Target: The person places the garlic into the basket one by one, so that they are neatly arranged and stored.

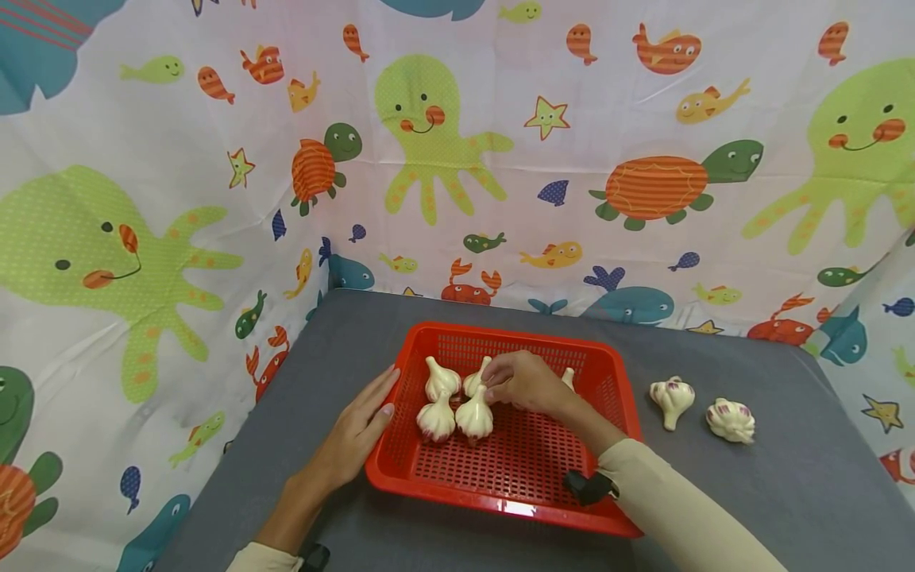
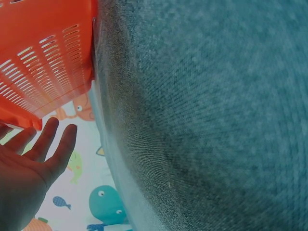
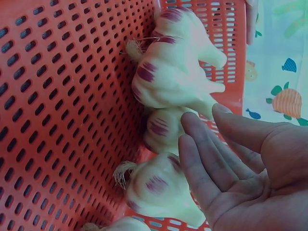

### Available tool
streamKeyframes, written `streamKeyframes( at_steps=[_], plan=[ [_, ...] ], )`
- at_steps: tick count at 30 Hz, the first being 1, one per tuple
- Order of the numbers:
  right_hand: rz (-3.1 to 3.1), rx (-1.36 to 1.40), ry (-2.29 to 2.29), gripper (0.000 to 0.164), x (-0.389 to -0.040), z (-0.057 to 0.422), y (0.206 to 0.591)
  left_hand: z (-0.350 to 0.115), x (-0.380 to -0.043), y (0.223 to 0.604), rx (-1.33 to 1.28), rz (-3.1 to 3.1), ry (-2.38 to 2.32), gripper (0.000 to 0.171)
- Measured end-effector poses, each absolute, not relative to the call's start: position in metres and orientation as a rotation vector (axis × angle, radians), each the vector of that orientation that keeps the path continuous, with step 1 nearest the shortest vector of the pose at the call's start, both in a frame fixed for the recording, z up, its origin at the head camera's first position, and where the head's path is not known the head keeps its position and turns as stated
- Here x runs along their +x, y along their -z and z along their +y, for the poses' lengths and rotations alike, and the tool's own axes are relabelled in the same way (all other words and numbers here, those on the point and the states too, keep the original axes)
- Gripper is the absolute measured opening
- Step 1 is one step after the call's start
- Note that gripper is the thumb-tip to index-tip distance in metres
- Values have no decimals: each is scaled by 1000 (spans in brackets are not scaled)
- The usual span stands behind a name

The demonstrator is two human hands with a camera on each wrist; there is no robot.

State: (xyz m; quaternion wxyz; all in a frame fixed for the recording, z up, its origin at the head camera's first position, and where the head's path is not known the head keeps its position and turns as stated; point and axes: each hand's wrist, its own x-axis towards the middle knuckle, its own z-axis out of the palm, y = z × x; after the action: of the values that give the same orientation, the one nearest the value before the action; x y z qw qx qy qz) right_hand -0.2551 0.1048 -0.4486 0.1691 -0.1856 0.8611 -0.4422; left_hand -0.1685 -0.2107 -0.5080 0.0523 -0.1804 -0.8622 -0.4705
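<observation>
A red plastic basket [image 1: 500,508] holds several garlic bulbs, cream-white with purple streaks and thin root tufts. My right hand [image 1: 525,381] reaches in from the right and pinches the stem of the front garlic bulb [image 1: 474,416], which stands stem up. In the right wrist view, the thumb and fingertips meet at the stem of this garlic bulb [image 3: 166,77]. Close around it stand other bulbs, among them a front-left garlic bulb [image 1: 436,419] and a back-left garlic bulb [image 1: 442,381]. My left hand [image 1: 350,437] rests with straight fingers against the basket's left rim.
On the grey tabletop [image 1: 715,508], right of the basket, lie a garlic bulb [image 1: 672,400] and another garlic bulb [image 1: 731,420]. One more garlic bulb [image 1: 568,377] is partly hidden behind my right forearm. A sea-animal curtain [image 1: 543,270] borders the table.
</observation>
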Motion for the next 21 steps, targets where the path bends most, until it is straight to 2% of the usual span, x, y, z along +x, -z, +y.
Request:
streamKeyframes(
  at_steps=[13, 21],
  plan=[
    [2413, -536, 1362, 24, -250, 120, 437, -211, -168, 508, -544, -2628, 1439, 58],
    [2520, -542, 1329, 21, -241, 133, 419, -211, -169, 508, -541, -2627, 1422, 57]
  ],
)
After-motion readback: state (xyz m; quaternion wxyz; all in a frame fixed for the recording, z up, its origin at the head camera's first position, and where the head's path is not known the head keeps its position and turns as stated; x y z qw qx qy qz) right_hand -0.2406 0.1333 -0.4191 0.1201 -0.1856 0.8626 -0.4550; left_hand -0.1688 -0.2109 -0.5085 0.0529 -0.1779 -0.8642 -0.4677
